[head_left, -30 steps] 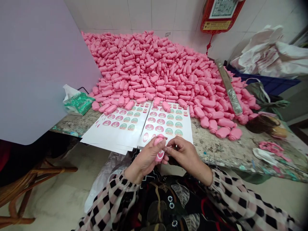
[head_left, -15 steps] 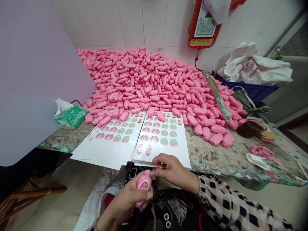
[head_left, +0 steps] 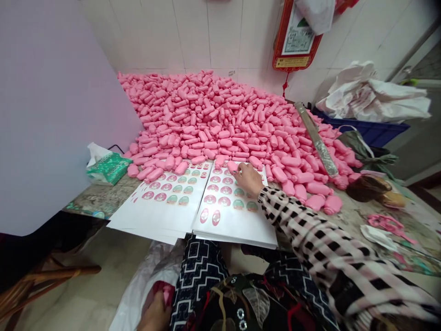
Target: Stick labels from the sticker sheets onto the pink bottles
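My right hand (head_left: 250,178) reaches over the right sticker sheet (head_left: 234,225), its fingertips bunched at the sheet's far part beside a pink moulded piece (head_left: 232,166). That sheet carries rows of round pink and green labels. My left hand (head_left: 154,315) sits low at the bottom edge of the view, next to my lap, with a pink-red patch (head_left: 162,293) at its top that looks like the piece it held. A huge heap of pink moulded pieces (head_left: 206,119) rises behind the sheets, and a second label sheet (head_left: 165,207) lies to the left.
The scarred stone table (head_left: 103,197) bears a green tissue pack (head_left: 109,168), a long wrapped strip (head_left: 316,140) and pink scissors (head_left: 389,224). A blue crate (head_left: 375,131) under a white sack (head_left: 375,96) stands at right; a lilac board (head_left: 51,115) walls the left.
My right hand has moved forward from near my body onto the far part of the sheet. My left hand has dropped to the bottom edge, its pink piece now mostly out of view.
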Demonstrator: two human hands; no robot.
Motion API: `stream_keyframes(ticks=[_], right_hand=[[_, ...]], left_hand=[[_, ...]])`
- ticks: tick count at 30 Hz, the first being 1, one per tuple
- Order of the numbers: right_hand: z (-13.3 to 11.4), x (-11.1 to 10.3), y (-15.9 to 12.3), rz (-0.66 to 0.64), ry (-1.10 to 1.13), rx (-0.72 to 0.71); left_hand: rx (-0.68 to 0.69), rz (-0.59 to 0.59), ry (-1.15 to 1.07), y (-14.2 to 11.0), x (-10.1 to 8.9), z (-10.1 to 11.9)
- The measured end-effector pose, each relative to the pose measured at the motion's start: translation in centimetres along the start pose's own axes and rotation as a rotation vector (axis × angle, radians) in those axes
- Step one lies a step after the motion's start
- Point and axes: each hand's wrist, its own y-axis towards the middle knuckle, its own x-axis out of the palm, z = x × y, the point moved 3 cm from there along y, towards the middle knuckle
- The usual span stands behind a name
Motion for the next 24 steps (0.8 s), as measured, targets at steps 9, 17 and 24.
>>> stream_keyframes(ticks=[9, 17, 24], right_hand=[[0.1, 0.1, 1.1, -0.005, 0.020, 0.018], [-3.3, -3.9, -10.9, -0.685, 0.661, -0.456], [-5.7, -5.0, -16.5, -0.826, 0.660, -0.679]], left_hand=[[0.084, -0.175, 0.033, -1.3, -2.7, 1.5], [0.474, 0.029, -0.837, -7.1, -14.6, 9.8], [0.650, -1.176, -1.133, -7.8, -12.6, 16.4]])
